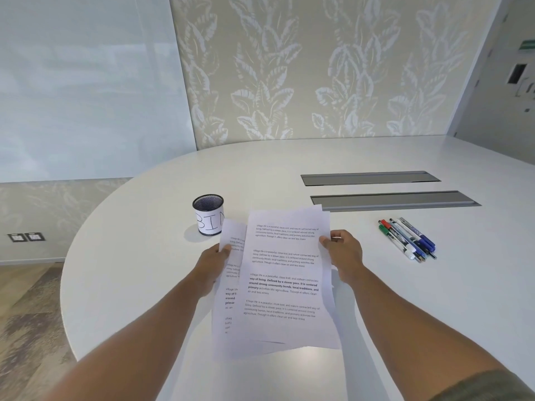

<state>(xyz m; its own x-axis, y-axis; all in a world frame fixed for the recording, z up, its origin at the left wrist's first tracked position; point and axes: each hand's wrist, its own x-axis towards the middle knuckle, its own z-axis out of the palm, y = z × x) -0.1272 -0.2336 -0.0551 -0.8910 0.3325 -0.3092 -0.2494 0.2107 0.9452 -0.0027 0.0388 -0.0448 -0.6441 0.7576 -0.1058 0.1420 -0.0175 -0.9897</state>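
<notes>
We hold printed sheets above the white table, left hand pinching the rear sheet, right hand gripping the front one. Perhaps more lie beneath; the offset, loosely fanned pages could slip apart.

Both hands holding printed sheets above white table, mesh cup, markers
</notes>
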